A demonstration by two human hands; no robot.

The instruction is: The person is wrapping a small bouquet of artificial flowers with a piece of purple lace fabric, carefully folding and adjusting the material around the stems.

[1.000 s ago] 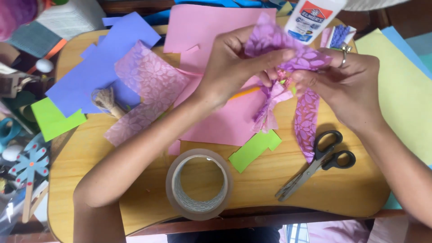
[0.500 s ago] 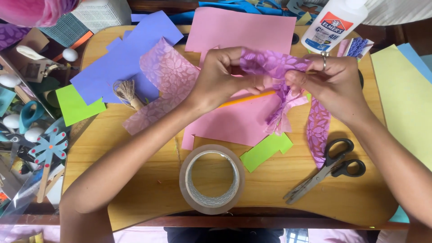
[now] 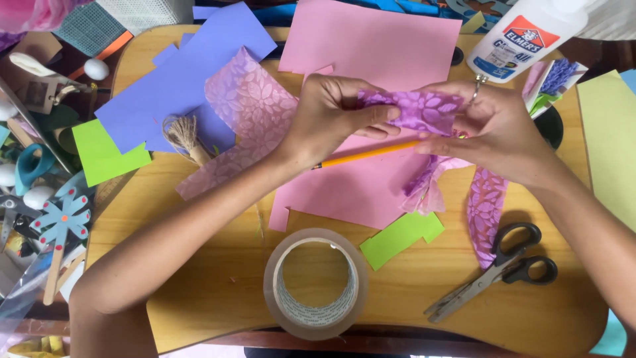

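You look down at a light wooden table with round corners, bright in soft light, with a messy floor beside it

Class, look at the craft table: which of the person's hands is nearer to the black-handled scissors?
Right. The right hand is above the scissors; the left hand is farther off, up and to their left.

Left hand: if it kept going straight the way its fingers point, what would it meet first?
The left hand points right, holding the purple paper. Straight on, it would probably meet the right hand first, gripping the same piece; depth is hard to judge.
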